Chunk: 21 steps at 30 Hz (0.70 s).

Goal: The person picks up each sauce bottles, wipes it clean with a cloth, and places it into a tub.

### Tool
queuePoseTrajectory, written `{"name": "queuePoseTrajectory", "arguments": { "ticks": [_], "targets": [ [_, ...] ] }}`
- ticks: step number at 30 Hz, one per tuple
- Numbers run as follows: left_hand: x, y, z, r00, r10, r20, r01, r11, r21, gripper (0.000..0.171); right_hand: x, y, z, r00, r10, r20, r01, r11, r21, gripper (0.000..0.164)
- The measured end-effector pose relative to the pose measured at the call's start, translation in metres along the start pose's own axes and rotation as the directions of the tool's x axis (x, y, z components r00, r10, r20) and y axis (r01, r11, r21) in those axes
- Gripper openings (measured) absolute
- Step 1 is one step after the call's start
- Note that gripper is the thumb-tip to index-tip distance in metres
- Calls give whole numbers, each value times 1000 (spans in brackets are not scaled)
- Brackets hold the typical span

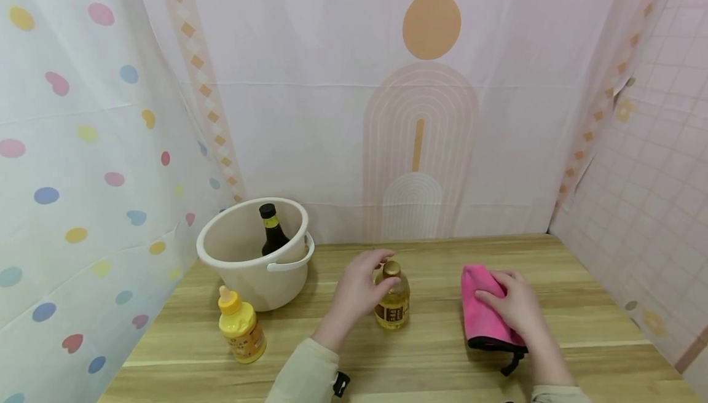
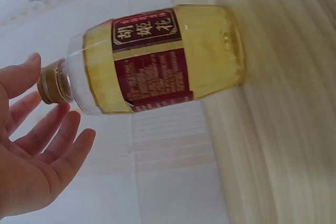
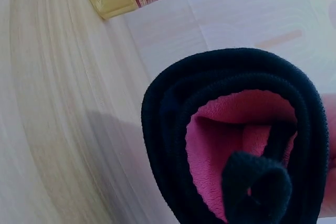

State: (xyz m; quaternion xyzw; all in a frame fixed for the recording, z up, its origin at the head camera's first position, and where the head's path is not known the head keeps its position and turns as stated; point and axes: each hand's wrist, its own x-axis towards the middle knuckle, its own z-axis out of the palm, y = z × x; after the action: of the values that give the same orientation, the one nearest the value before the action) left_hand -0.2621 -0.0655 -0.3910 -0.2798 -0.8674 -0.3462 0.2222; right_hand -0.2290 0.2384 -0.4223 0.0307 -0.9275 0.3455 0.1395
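Note:
In the head view an oil bottle [image 1: 393, 298] with a gold cap and dark red label stands upright on the table. My left hand [image 1: 362, 283] is at its top, with thumb and fingers spread on either side of the cap [image 2: 52, 82]. In the left wrist view the fingers look loose and do not close on the bottle; whether a fingertip touches the cap, I cannot tell. To the right, my right hand [image 1: 514, 305] grips a rolled pink cloth [image 1: 483, 305] with black edging. Its rolled end and black loop [image 3: 257, 187] face the right wrist camera.
A cream bucket [image 1: 265, 289] with a handle stands at the back left, a dark bottle [image 1: 273, 237] with a black cap leaning inside it. In front of it is a yellow squeeze bottle [image 1: 240, 329]. Patterned curtains enclose the wooden table [image 1: 431, 366] at the back and sides.

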Motion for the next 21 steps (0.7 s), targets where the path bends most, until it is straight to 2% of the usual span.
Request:
{"name": "queuePoseTrajectory", "arguments": {
  "ticks": [5, 10, 21],
  "targets": [
    [3, 6, 0, 1000, -25, 14, 25, 1000, 11, 47, -1, 0, -1, 1000, 7, 4, -7, 1000, -1, 54],
    [3, 10, 3, 999, -37, 31, 35, 998, 60, 45, -1, 1, -1, 1000, 4, 4, -4, 1000, -4, 54],
    [5, 11, 8, 1000, 4, 24, -9, 981, 195, 35, -1, 2, 0, 1000, -2, -1, 2, 1000, -2, 54]
  ]
}}
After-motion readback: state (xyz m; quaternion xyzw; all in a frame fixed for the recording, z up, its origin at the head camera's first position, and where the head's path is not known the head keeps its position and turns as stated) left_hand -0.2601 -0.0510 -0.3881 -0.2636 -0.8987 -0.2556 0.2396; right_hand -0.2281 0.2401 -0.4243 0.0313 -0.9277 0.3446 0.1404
